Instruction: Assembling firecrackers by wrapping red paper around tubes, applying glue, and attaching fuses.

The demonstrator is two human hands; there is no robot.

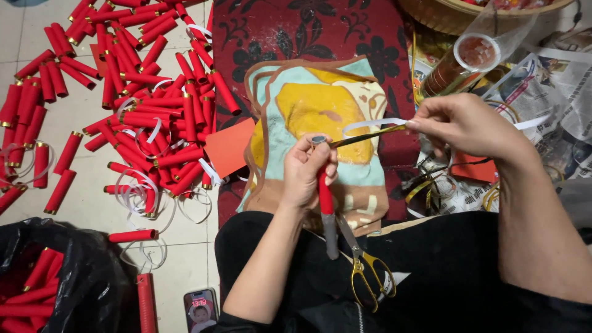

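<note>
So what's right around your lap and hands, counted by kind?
Hands: 2, left hand and right hand
Red tube held: 1
Gold strip: 1
Scissors: 1
Phone: 1
Total: 6

Red is seen on the tube [325,192] held in the left hand [306,171], with grey at its lower end. A gold strip [365,137] with a white backing ribbon [373,124] is pinched by the right hand [464,125]. The cloth [320,117] is patterned in turquoise, yellow and brown. The rug [320,31] is dark red with black flowers. The scissors [364,271] are gold-handled. The scattered tubes [154,111] are red, apparently gold-banded.
</note>
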